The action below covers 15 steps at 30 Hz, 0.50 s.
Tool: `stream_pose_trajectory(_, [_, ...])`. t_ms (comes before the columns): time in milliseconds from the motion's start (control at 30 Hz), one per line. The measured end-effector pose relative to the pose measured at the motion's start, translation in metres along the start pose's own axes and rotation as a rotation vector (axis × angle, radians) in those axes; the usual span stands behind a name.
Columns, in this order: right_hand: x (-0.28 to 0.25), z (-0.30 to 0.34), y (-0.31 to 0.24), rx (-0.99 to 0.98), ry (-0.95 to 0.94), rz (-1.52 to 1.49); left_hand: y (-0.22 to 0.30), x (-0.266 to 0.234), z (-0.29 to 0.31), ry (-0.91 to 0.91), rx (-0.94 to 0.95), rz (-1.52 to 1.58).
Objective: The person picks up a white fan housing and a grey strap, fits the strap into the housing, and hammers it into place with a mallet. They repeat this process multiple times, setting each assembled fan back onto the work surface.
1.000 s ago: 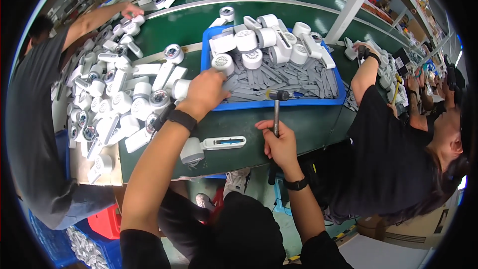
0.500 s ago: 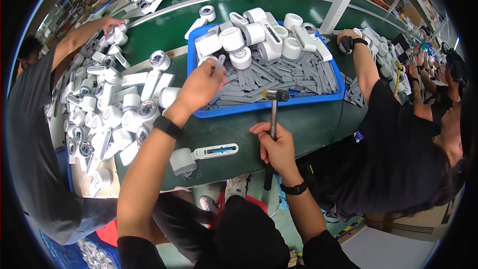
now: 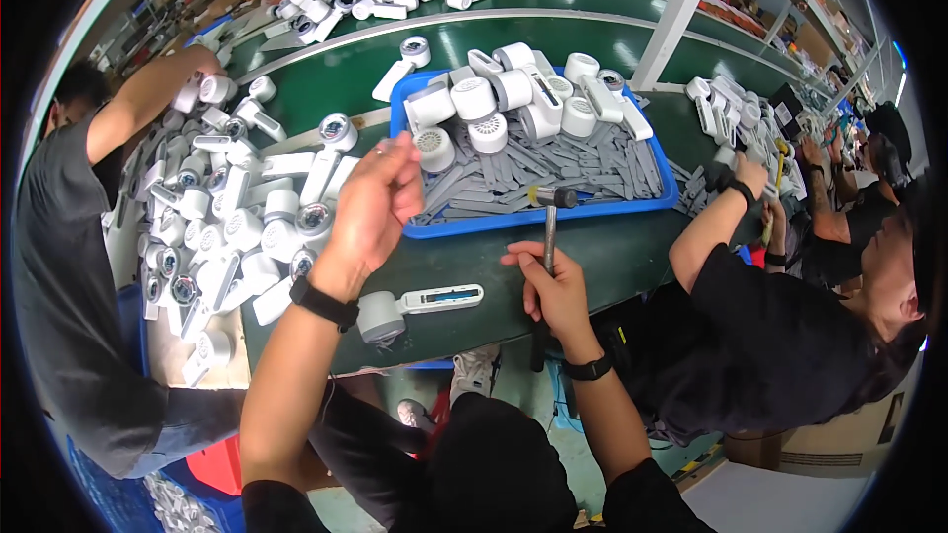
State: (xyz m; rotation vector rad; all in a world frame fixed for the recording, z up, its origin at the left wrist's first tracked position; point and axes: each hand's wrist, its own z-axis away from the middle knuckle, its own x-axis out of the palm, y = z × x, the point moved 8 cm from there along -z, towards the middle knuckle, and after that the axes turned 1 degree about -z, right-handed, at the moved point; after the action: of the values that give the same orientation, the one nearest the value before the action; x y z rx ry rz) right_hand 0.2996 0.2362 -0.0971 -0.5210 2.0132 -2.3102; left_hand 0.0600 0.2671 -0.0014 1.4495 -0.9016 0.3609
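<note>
My right hand [image 3: 560, 298] is closed around the handle of a small hammer [image 3: 550, 237], its head up near the front rim of a blue tray [image 3: 538, 221]. Curled fingers bring my left hand [image 3: 373, 199] to a pinch beside the tray's left end; whatever they hold is hidden. Inside the tray lie many grey strip-shaped covers [image 3: 578, 173], with white handheld fans [image 3: 512, 91] heaped over the far part. Below my hands, a single white handheld fan [image 3: 379, 316] rests on the green bench, its handle slot uncovered and something blue inside.
A big pile of white fans [image 3: 242, 227] covers the bench on the left, by a co-worker's arm [image 3: 148, 99]. On the right another co-worker's hand [image 3: 750, 174] works near more fans [image 3: 726, 104]. A white post [image 3: 681, 15] rises behind the tray.
My left hand has drawn back toward me from the tray and turned; the grey cover seen in its fingers is out of sight. The right co-worker's arm has come nearer. My right hand keeps the hammer.
</note>
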Motion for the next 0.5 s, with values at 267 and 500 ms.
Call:
stream_pose_trajectory(267, [0.031, 0.027, -0.04, -0.109, -0.034, 0.163, 0.018, 0.027, 0.04, 0.326, 0.107, -0.597])
stream_pose_trajectory(500, [-0.001, 0.005, -0.009, -0.05, 0.047, 0.113, 0.033, -0.02, 0.021, 0.538, 0.178, -1.846])
